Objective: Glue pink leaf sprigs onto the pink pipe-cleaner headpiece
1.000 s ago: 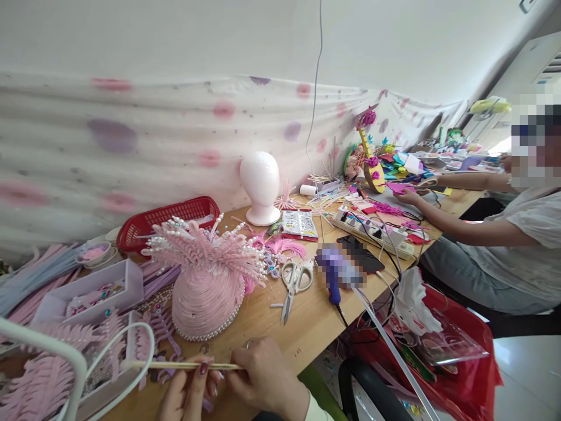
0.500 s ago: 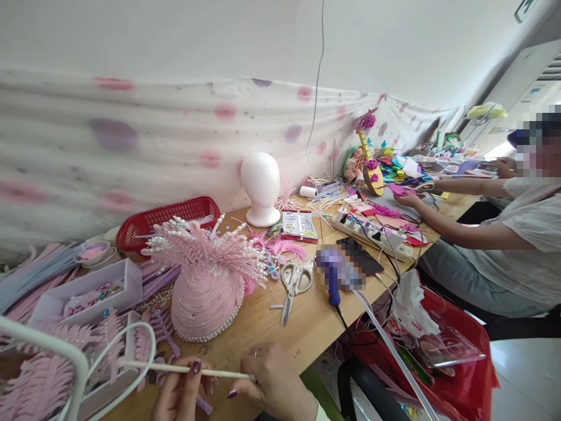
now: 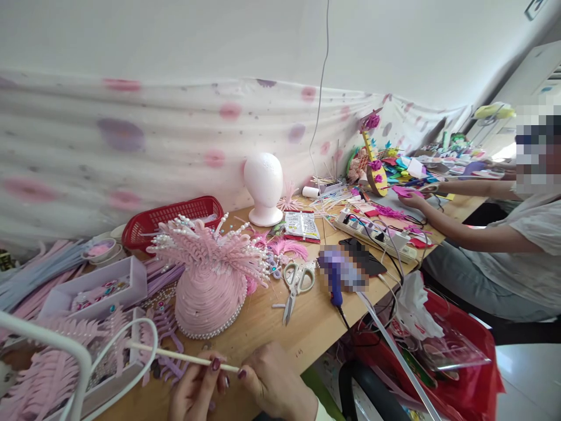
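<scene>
A thin cream-coloured stick (image 3: 175, 355) runs between my hands near the table's front edge, its far end pointing left over the trays. My left hand (image 3: 197, 386) pinches it between thumb and fingers. Close beside it, my right hand (image 3: 276, 380) is closed round the stick's right end, thumb on top. Just beyond my hands rests a pink dome-shaped headpiece (image 3: 210, 298) trimmed with white beads and fuzzy pink fronds. Scissors (image 3: 293, 292) with pale handles lie open to its right. Purple fuzzy pieces (image 3: 173, 368) lie by my left hand, partly hidden.
White trays (image 3: 135, 269) of beads and pink fronds stand at left, behind a white bent tube (image 3: 83, 374). A red basket (image 3: 131, 231), foam head (image 3: 265, 181), power strip (image 3: 372, 234) and blue-handled tool (image 3: 335, 286) with cord are farther back. Another person (image 3: 521, 234) works at right.
My left hand has shifted right along the stick, nearer my right hand. The stick's left end has risen slightly and moved right. The whole view has shifted a little.
</scene>
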Demonstrator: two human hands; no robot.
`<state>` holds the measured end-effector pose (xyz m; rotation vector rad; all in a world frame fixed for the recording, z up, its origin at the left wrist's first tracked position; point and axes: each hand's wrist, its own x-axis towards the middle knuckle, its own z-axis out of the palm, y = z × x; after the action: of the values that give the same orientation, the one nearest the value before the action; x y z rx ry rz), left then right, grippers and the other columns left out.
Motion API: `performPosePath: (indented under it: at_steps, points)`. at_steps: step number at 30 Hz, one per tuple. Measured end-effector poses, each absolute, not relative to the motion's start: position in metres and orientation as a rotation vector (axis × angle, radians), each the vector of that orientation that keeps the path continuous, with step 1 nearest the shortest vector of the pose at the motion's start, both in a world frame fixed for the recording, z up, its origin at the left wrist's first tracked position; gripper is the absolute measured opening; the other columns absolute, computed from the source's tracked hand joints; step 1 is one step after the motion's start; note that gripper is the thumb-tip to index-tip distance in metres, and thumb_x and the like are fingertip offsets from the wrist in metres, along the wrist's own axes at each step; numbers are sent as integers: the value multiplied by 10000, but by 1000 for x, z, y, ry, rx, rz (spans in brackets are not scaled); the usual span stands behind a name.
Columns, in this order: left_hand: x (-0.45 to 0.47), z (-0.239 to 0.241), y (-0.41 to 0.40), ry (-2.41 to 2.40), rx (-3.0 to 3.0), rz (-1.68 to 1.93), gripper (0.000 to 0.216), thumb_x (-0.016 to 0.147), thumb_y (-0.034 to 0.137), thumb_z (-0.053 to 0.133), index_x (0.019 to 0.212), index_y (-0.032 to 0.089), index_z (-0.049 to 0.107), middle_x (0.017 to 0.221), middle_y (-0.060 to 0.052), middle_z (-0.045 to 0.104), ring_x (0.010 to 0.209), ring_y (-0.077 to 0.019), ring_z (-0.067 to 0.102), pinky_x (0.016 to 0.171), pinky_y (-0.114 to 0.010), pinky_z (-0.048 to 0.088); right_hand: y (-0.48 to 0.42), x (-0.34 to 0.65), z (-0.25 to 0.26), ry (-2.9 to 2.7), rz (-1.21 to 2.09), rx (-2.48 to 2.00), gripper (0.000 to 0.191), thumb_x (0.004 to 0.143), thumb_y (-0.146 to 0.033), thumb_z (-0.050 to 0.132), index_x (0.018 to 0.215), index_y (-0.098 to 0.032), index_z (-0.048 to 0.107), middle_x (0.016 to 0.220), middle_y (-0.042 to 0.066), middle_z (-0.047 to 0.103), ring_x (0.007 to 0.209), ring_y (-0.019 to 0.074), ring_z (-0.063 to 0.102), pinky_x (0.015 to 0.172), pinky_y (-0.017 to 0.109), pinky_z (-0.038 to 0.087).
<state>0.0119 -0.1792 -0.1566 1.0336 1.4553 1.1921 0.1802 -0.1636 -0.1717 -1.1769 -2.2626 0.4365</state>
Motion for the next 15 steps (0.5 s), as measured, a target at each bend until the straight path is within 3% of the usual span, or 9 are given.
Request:
performPosePath:
  at_steps: [7, 15]
  points:
    - [22, -158, -175, 1379, 1209, 1167, 558, 775, 747, 582, 716, 197, 663, 563, -24, 635, 566, -187, 617, 599, -272, 538, -164, 182, -169, -2211, 462, -1268, 910, 1007, -544, -111, 533, -190, 580, 435, 24, 499, 409, 119, 264, 476, 310, 180]
    - [29, -157, -165, 1350, 1422, 1112, 549, 887, 703, 447, 715, 210, 617, 613, -25, 634, 611, -188, 609, 630, -282, 519, -169, 186, -156, -2108, 775, -1168, 880, 1007, -579, -72, 788, -218, 700, 583, 24, 623, 501, 133, 496, 559, 254, 339]
